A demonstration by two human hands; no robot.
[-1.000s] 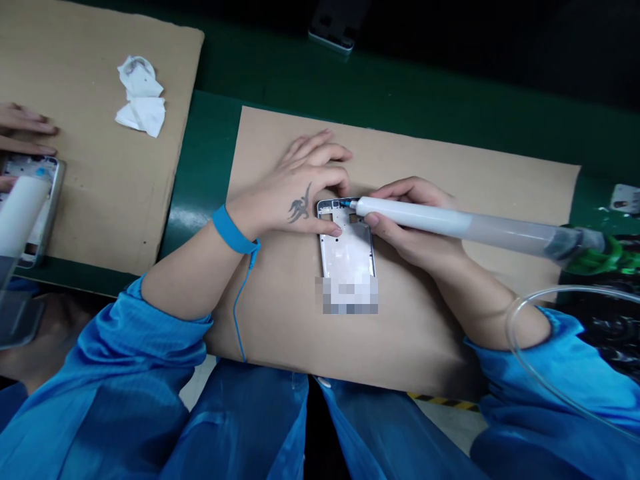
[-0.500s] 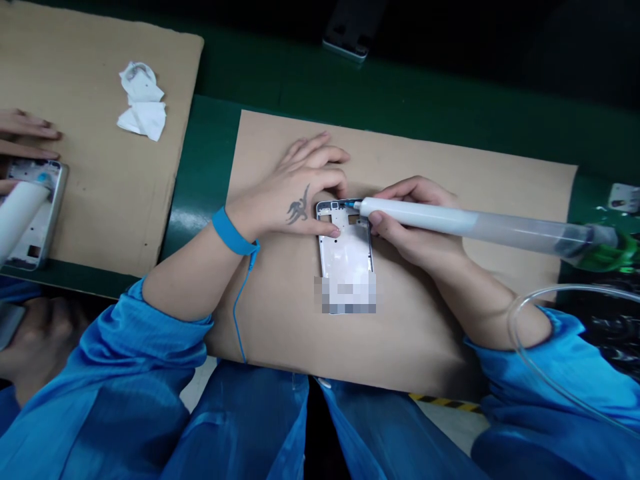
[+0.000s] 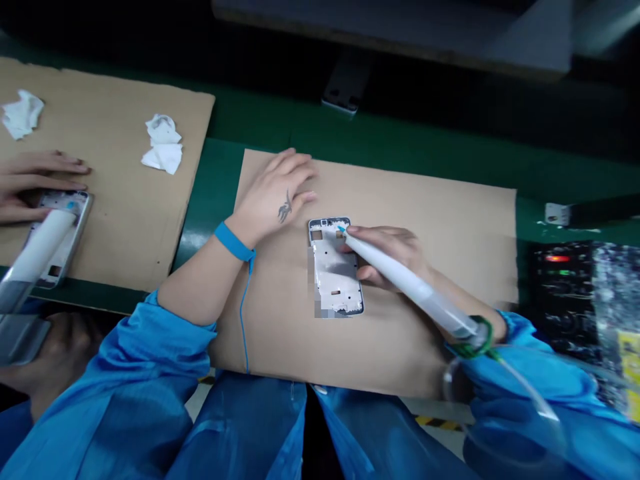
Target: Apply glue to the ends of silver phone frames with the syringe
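Note:
A silvery phone frame [image 3: 336,265] lies on the brown cardboard sheet [image 3: 465,220] before me, its lower left blurred out. My left hand [image 3: 280,187] rests beyond the frame's upper left, apart from it, with loosely spread fingers and nothing in them. My right hand [image 3: 393,250] is closed around a white dispensing syringe [image 3: 415,287], partly hidden behind it. The syringe's blue tip points at the top of the frame; whether it touches cannot be made out. A green cap and a clear tube sit at the syringe's rear end.
On the left, a co-worker's hand [image 3: 40,183] holds another phone frame [image 3: 75,233] under a white syringe [image 3: 45,250]. Crumpled white tissues [image 3: 165,153] lie on that cardboard. A black control box [image 3: 560,287] with lit displays stands right. Another phone part [image 3: 343,93] lies at the back.
My left hand has lifted off the phone frame and moved up and left. My right hand has swung the syringe's rear end down toward me. The view has tilted up.

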